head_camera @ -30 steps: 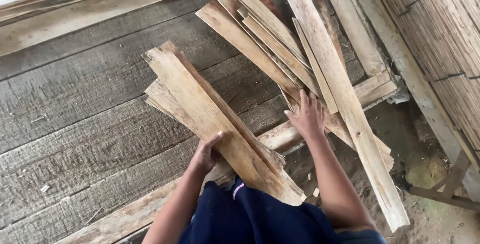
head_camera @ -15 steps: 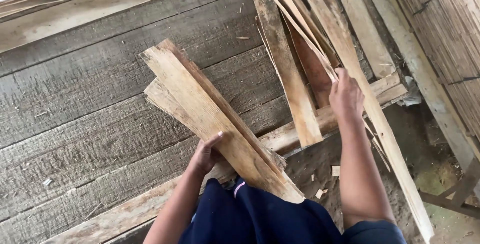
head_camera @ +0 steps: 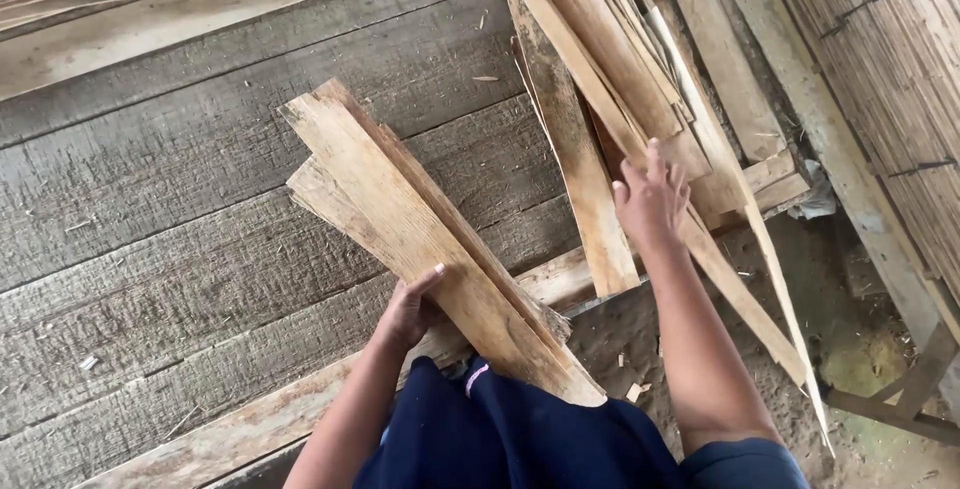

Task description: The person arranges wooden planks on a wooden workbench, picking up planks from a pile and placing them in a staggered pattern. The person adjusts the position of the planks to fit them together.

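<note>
I see my left hand (head_camera: 408, 311) curled around the near end of a stack of pale, rough-sawn wooden slats (head_camera: 420, 224), thumb on top and fingers tucked beneath, so the bundle rests slanted across the weathered grey plank floor (head_camera: 190, 219) and stays gathered. My right hand (head_camera: 652, 204) lies flat with its fingers spread wide and gripping nothing, pressing on a looser fan of long thin wooden strips (head_camera: 610, 59), which lies over the floor's edge, seemingly to steady it.
</note>
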